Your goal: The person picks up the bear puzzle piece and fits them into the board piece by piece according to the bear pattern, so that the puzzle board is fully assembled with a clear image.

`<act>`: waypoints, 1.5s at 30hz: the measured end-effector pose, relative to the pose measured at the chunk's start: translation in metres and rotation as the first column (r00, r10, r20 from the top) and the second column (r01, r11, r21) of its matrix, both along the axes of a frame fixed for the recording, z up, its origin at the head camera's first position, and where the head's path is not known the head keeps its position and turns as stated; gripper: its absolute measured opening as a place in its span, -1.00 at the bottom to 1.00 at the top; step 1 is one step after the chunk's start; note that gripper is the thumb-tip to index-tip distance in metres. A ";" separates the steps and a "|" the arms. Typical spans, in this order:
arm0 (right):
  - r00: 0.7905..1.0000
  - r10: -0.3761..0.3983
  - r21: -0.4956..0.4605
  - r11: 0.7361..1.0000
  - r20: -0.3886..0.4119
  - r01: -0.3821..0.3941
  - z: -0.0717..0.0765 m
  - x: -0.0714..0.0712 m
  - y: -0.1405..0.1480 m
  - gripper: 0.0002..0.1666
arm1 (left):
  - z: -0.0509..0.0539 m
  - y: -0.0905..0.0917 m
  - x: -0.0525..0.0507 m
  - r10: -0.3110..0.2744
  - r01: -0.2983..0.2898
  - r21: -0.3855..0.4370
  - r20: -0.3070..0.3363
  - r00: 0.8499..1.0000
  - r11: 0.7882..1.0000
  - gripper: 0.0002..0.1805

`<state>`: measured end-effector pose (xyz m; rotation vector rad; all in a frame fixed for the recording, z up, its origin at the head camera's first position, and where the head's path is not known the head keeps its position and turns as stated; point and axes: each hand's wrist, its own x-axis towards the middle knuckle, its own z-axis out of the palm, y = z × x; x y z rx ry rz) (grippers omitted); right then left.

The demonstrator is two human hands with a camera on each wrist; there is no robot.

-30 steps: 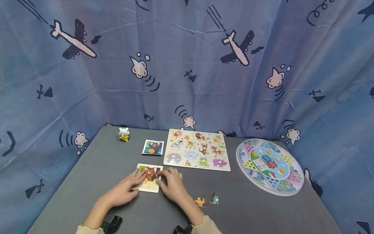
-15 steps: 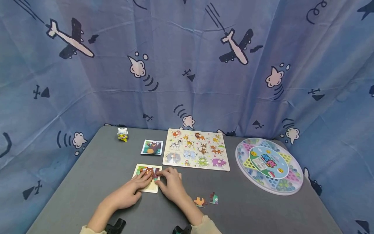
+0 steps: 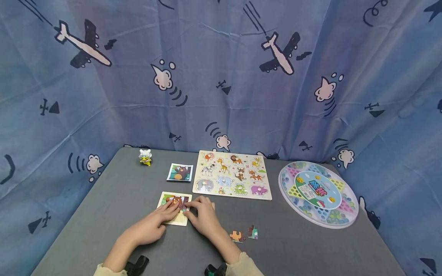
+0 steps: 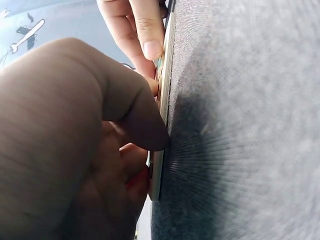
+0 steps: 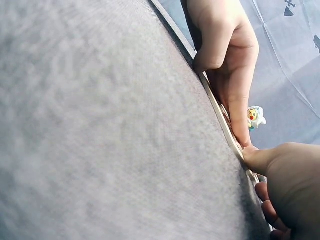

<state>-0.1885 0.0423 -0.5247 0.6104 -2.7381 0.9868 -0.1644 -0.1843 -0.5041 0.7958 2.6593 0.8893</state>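
Observation:
A small wooden jigsaw puzzle (image 3: 181,220) with a bear picture lies in its pale tray on the grey table, its lower part bare wood. My left hand (image 3: 148,229) rests on it from the left, with outstretched fingers across the bear and the thumb near the front edge. At the right edge my right hand (image 3: 204,216) holds the puzzle with bent index finger and thumb; what lies under those fingertips is hidden. Both wrist views show the fingers meeting low over the thin board. Two loose jigsaw pieces, one orange (image 3: 236,236) and one green and brown (image 3: 253,232), lie right of my right forearm.
Behind the puzzle lies a bear picture card (image 3: 180,172). An animal peg board (image 3: 232,175) stretches across the back, and a round marble game box (image 3: 318,194) lies at the right. A small white and yellow figurine (image 3: 145,157) stands at the back left.
My left hand has slid right over the puzzle, so its fingers now cover more of the bear. The right hand stays at the right edge; the loose pieces have not moved.

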 end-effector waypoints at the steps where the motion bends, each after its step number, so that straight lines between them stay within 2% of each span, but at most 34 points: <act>1: 1.000 -0.001 0.006 1.000 0.001 0.001 0.000 0.000 0.000 -0.72 | 0.000 0.000 0.000 0.003 -0.003 -0.004 0.003 1.000 1.000 -0.25; 10: 1.000 0.007 0.035 0.999 0.002 -0.007 0.002 0.000 0.000 -0.70 | 0.000 0.000 0.001 -0.009 0.010 0.005 -0.015 1.000 1.000 -0.22; 16: 1.000 0.007 0.063 0.998 -0.014 -0.006 0.003 0.001 0.000 -0.69 | 0.002 0.000 0.001 -0.002 0.002 0.015 0.022 1.000 1.000 -0.22; 20: 0.999 0.012 0.089 0.996 -0.034 -0.009 0.004 0.002 0.000 -0.67 | 0.004 0.001 0.002 -0.011 0.011 0.008 0.012 1.000 1.000 -0.20; 26: 0.999 0.015 0.051 0.999 -0.032 -0.014 0.001 0.002 0.000 -0.65 | 0.001 0.000 0.001 -0.012 0.012 0.027 0.019 1.000 1.000 -0.22; 33: 1.000 0.012 0.015 1.000 -0.017 -0.012 0.000 0.000 0.001 -0.65 | -0.005 -0.007 -0.005 -0.027 0.027 0.043 -0.004 1.000 0.999 -0.37; 39: 1.000 0.008 0.054 0.999 0.011 -0.009 0.003 0.001 0.001 -0.67 | -0.006 -0.011 -0.006 -0.026 0.026 0.035 0.000 1.000 0.999 -0.36; 45: 1.000 0.016 0.120 0.993 -0.001 -0.016 0.008 0.005 0.000 -0.66 | -0.006 -0.011 -0.005 -0.024 0.024 0.052 -0.012 1.000 0.998 -0.37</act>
